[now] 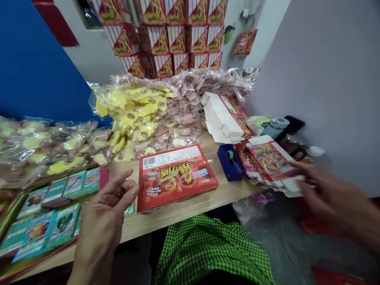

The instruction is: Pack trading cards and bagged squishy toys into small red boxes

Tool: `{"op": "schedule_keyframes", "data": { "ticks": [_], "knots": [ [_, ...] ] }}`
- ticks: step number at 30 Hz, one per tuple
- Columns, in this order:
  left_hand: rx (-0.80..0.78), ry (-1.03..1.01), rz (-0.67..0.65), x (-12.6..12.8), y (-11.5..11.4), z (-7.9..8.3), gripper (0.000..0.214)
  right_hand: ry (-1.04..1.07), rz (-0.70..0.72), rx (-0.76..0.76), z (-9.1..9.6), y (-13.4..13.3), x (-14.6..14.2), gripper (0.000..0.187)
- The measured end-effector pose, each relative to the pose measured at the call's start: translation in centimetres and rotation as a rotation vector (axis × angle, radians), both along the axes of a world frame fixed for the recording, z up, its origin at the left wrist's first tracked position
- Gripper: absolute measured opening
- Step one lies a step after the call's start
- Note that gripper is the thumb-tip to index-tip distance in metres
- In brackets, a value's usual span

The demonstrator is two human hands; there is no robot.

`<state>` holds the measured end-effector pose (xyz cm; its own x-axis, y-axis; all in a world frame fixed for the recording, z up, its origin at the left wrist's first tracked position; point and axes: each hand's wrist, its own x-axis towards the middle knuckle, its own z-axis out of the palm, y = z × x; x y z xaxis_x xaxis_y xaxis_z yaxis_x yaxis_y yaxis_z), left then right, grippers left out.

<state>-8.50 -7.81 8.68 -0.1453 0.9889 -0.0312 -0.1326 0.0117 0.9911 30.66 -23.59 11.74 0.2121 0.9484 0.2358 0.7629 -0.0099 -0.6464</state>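
Note:
A closed red printed box (178, 176) lies flat at the front of the table, barcode side away from me. My left hand (103, 213) is just off its left end, fingers loosely bent and thumb apart, with nothing held. To the right, my right hand (329, 194) is blurred, its fingers stretched out at the right edge of the top flat red carton (270, 160). Whether those fingertips touch it I cannot tell. More flat cartons lie beneath. A blue tape dispenser (230, 163) with green tape stands between box and cartons.
At left, a tray (103, 176) holds stacks of cards (63, 219). Bagged yellow plush pieces (133, 111) and brown ones (181, 109) are heaped behind. An open white-sided carton (221, 120) lies back right, near a lidded cup (277, 126). Red boxes (178, 37) are stacked beyond.

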Motion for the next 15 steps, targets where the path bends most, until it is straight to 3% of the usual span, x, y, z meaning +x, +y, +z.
{"op": "schedule_keyframes", "data": {
  "ticks": [3, 5, 9, 15],
  "knots": [
    [0.010, 0.051, -0.026, 0.0, -0.3, -0.1, 0.036, -0.074, 0.265, -0.053, -0.8, 3.8, -4.7, 0.063],
    [0.044, 0.088, -0.032, 0.0, -0.5, -0.2, 0.030, -0.066, 0.359, -0.025, -1.4, 7.0, -7.9, 0.061],
    [0.105, 0.171, -0.068, 0.0, -0.3, -0.4, 0.026, -0.039, 0.313, 0.081, -2.7, 10.9, -10.8, 0.015],
    [0.125, 0.226, -0.125, -0.5, 0.7, -1.0, 0.020, 0.048, 0.305, 0.089, -3.2, 11.6, -10.4, 0.020]
  ]
}}
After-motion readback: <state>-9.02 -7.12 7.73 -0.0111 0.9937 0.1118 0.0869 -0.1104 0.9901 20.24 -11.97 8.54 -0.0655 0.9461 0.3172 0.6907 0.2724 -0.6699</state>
